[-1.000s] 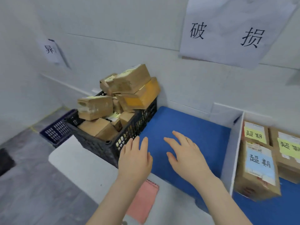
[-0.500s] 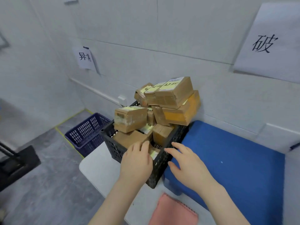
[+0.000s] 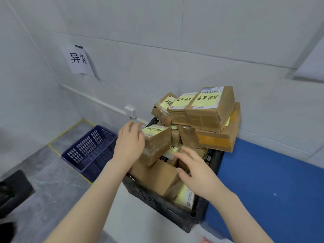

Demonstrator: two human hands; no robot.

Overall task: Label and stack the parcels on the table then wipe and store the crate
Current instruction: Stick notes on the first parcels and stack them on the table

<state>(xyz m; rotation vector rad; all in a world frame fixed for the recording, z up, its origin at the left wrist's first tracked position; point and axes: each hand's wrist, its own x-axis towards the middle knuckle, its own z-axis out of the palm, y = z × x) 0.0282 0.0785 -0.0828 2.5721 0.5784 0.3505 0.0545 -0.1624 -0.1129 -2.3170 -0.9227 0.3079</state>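
Overflowing black crate: taped brown parcels w/ yellow labels.

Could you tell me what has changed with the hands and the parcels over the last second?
Both hands moved from the table up into the black crate. The left hand now presses against the side of a yellow-labelled parcel, though a full grip is not clear; the right hand hovers open over the parcels beside it. The pile of parcels and the blue crate on the floor look unmoved.
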